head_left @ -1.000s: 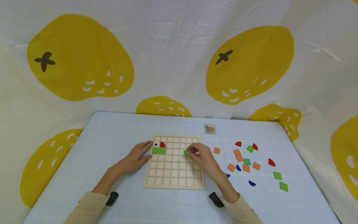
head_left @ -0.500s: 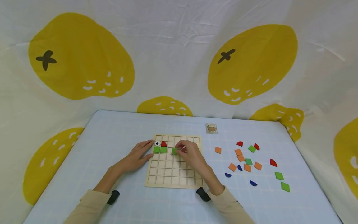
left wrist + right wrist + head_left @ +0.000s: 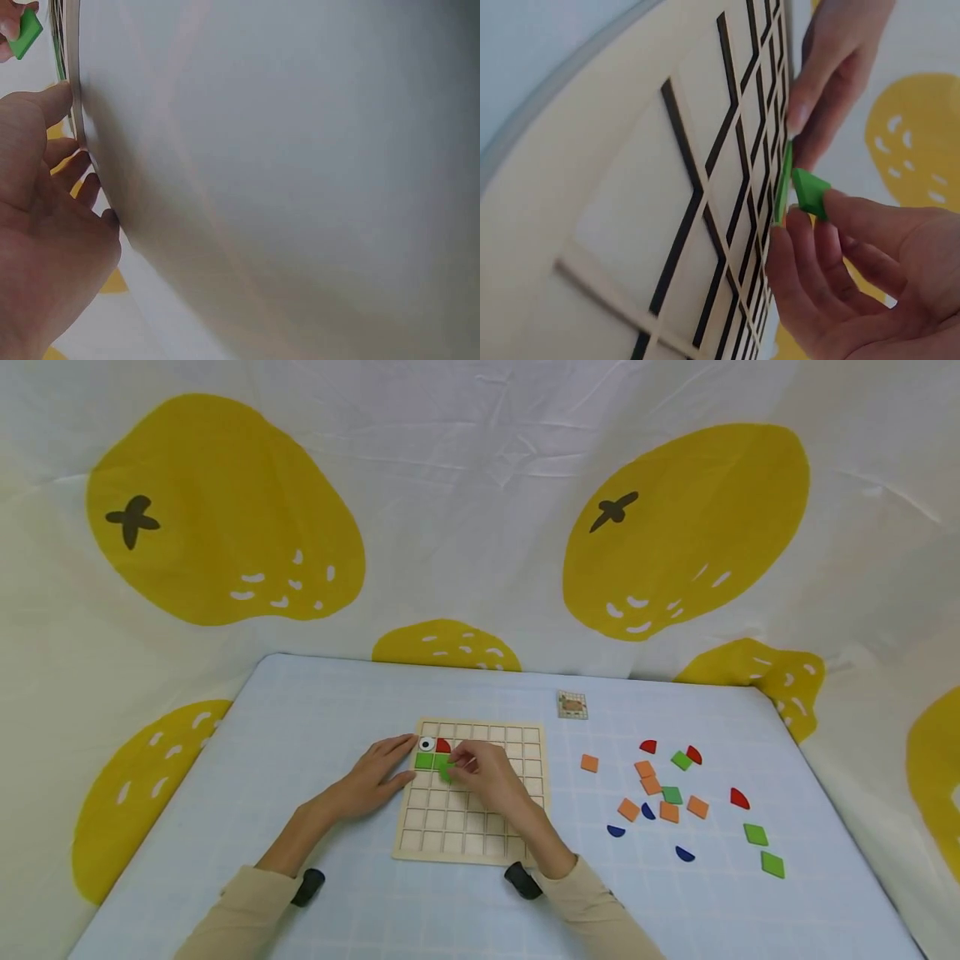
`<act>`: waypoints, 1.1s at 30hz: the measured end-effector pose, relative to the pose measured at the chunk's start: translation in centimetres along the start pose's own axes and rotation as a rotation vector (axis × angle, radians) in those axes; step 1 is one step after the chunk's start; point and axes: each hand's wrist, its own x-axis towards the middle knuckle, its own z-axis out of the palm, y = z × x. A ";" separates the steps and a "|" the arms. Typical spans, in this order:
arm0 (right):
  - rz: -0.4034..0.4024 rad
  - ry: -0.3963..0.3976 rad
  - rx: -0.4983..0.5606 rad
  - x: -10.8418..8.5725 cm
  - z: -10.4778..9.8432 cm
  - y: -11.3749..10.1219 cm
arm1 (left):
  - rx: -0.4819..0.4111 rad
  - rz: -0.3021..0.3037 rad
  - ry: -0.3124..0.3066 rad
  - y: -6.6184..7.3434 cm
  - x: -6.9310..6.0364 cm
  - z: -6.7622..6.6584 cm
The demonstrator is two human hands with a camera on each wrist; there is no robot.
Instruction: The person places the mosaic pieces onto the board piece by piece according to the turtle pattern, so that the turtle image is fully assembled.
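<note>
The left hand [image 3: 373, 781], its grip released, touches the left edge of the grid board [image 3: 453, 821]; over it, a green tile [image 3: 811, 193] (near two laid green squares [image 3: 424, 761]) is pinched by the right hand [image 3: 489, 779]; orange tiles [image 3: 669, 812] lie farther right on the worktop [image 3: 337, 706].

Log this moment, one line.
left hand: at left edge of board; right hand: pinches green tile over board; eye disc: in board; red piece: beside eye disc; orange tiles: right of board

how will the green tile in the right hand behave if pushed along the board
The green tile looks stiff, with straight, crisp edges. It is probably light, since the right hand just pinches it. Pushed, it may catch on the raised grid of the board.
</note>
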 end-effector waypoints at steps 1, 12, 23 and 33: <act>0.001 -0.005 0.002 0.0 0.2 0.0 | 0.002 -0.001 0.000 0.0 0.0 0.0; 0.044 -0.021 -0.039 0.3 1.3 -0.3 | 0.008 0.006 0.009 -0.1 -0.1 0.2; 0.026 -0.019 -0.133 0.2 1.4 -0.5 | 0.008 0.001 0.003 0.1 0.0 0.2; 0.006 -0.022 -0.155 0.0 0.4 -0.1 | 0.009 -0.004 0.011 0.2 -0.1 0.2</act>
